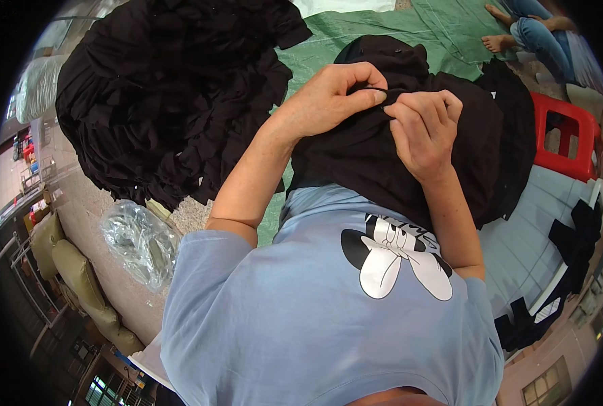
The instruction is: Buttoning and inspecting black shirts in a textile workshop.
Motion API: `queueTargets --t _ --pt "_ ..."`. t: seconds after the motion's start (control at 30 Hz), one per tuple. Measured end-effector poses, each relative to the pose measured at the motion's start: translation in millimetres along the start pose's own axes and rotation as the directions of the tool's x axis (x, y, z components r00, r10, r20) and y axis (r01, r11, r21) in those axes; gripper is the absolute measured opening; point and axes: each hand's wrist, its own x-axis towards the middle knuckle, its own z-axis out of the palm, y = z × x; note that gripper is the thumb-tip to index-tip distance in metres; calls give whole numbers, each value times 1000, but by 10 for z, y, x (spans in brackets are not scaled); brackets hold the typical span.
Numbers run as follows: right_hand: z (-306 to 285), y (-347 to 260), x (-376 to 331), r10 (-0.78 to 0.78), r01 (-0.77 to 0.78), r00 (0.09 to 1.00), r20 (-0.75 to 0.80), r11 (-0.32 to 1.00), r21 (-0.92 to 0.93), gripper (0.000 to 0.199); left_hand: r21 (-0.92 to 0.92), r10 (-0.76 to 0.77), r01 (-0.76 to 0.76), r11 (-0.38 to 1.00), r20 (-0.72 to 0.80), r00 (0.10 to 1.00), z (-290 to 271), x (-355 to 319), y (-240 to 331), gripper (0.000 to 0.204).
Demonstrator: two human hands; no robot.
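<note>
A black garment (376, 159) lies bunched on my lap, over my light blue shirt. My left hand (332, 98) pinches a fold of the black fabric at its top edge between thumb and fingers. My right hand (425, 132) grips the same fold just beside it, fingers curled tight. The two hands touch at the fingertips. Part of the garment hangs down to the right, toward the red stool.
A big heap of black garments (169, 95) sits at the upper left on a green tarp (376, 27). A crumpled clear plastic bag (139, 243) lies at the left. A red plastic stool (565, 139) stands at the right. Another person's bare feet (501, 30) show at the top right. Black cloth pieces (575, 237) lie at the right.
</note>
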Motion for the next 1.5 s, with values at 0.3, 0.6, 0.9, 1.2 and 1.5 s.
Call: queueTargets --t 0.3,0.6,0.9,1.2,1.5 --pt "-37 35 17 -8 8 1000 17 1000 -18 26 59 -47 46 997 7 999 1 50 -27 11" --pt "17 66 -10 22 -24 999 48 999 38 18 109 232 -222 969 -89 969 99 93 -228 15" --pt "116 107 -142 2 -2 1000 -6 997 80 20 90 123 -124 988 7 992 10 110 -197 23" --pt "131 151 -190 53 -54 999 14 988 145 24 117 121 -116 986 -32 992 90 117 -205 23" --pt "114 110 -98 20 -16 999 -30 994 111 27 -290 -155 140 947 -30 987 -34 15 -86 19"
